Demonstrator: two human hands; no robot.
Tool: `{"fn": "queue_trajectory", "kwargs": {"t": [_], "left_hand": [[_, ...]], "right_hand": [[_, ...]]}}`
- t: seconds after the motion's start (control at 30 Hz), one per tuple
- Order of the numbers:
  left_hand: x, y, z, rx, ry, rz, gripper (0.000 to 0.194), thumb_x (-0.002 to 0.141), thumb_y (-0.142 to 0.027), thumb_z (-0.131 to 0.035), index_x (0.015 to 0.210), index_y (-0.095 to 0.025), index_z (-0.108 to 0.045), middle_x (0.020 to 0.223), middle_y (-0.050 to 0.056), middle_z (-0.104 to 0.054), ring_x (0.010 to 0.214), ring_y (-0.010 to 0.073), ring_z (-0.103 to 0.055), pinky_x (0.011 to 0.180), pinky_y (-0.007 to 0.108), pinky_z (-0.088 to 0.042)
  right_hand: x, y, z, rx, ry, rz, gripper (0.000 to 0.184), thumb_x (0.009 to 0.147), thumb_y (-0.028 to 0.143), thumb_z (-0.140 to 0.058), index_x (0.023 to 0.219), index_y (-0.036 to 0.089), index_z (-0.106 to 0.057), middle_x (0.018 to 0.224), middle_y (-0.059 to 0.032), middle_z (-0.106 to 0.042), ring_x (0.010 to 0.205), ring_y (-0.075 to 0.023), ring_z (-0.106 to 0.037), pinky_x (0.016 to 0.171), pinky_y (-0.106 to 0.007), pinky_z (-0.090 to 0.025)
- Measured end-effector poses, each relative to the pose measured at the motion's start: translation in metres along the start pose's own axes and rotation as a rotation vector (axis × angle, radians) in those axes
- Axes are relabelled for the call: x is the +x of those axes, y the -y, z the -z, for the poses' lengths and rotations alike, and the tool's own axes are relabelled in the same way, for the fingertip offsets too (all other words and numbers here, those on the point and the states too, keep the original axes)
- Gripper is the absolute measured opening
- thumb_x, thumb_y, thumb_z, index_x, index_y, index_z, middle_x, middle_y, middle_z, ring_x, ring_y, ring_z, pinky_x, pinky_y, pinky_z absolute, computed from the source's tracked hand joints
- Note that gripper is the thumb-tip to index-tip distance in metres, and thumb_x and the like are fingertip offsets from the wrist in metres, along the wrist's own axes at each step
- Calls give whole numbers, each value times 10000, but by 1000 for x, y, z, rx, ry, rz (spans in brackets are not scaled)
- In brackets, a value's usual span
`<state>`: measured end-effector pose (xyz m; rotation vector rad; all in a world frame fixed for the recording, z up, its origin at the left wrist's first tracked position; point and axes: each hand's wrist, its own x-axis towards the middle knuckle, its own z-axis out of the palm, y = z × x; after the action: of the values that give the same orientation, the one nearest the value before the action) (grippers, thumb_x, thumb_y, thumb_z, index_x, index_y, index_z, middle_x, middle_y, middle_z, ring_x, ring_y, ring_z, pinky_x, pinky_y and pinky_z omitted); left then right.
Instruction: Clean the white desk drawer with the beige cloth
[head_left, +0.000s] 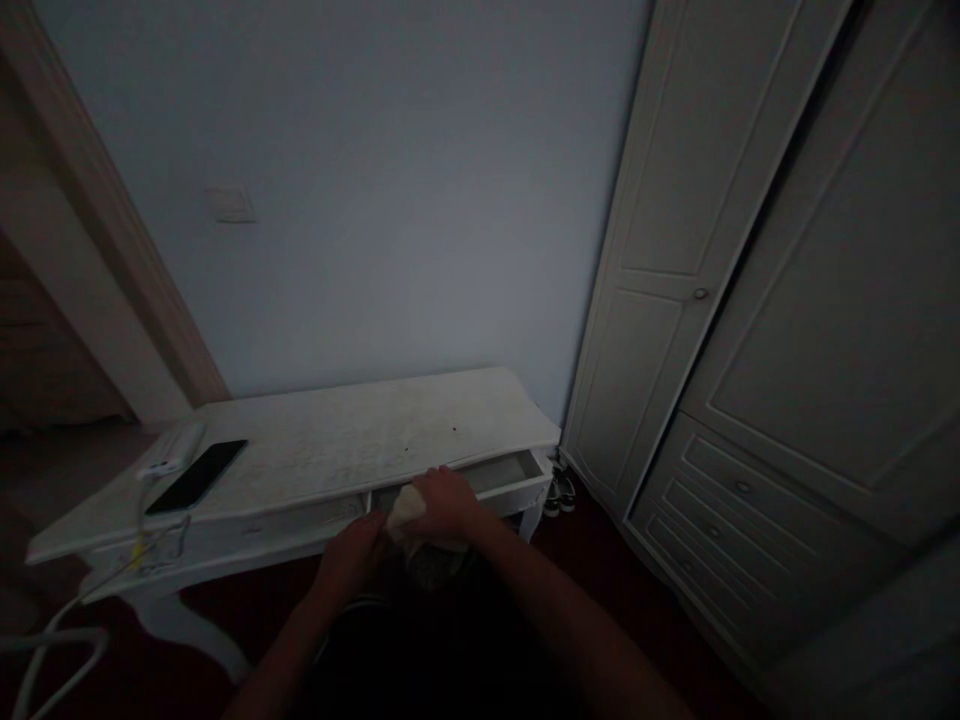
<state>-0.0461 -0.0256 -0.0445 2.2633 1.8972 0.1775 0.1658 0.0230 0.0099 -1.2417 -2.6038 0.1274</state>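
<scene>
A white desk [360, 420] stands against the wall with its right drawer [517, 485] pulled out. My right hand [448, 505] is closed on a pale cloth [406, 508] at the drawer's front, and part of the cloth hangs below the fingers. At the drawer's left front corner, my left hand [354, 548] is curled against the edge, just left of the cloth. Dim light and the right hand hide some of its fingertips.
A dark phone [198, 478] and a white power strip [172, 447] with cables lie on the desk's left end. Shoes [560, 490] sit on the dark red floor beyond the desk's right leg. A pale wardrobe [660, 300] rises on the right.
</scene>
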Motion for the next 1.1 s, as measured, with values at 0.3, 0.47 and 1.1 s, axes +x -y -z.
{"fn": "queue_trajectory", "kwargs": {"t": [0.3,0.47,1.1], "left_hand": [[2,5,-12,11,-67,-18,344,1035,-311,-474,1323,-220,-636,1386,115,-676,1294,262,-619,1082,374,-456],[2,4,-10,-10,-67,-25,322,1018,-320,-498,1291,-230,-644,1351,110,-696,1252,260,-644,1069,371,-462],[0,0,0,-54,-35,-54,452,1001,-213,-436,1435,-263,-551,1469,86,-626,1323,235,-601,1098,351,-442]], "right_hand": [[-78,-107,51,-47,-6,-315,480,795,508,-734,1158,195,-704,1204,-119,-710,1124,-295,-625,940,-359,-435],[-90,-125,59,-90,-8,-375,440,795,486,-716,1118,186,-713,1192,-130,-712,1111,-293,-629,925,-351,-433],[-4,-5,-9,67,-37,13,701,713,663,-801,1220,206,-641,1160,-105,-702,1070,-303,-625,937,-414,-482]]}}
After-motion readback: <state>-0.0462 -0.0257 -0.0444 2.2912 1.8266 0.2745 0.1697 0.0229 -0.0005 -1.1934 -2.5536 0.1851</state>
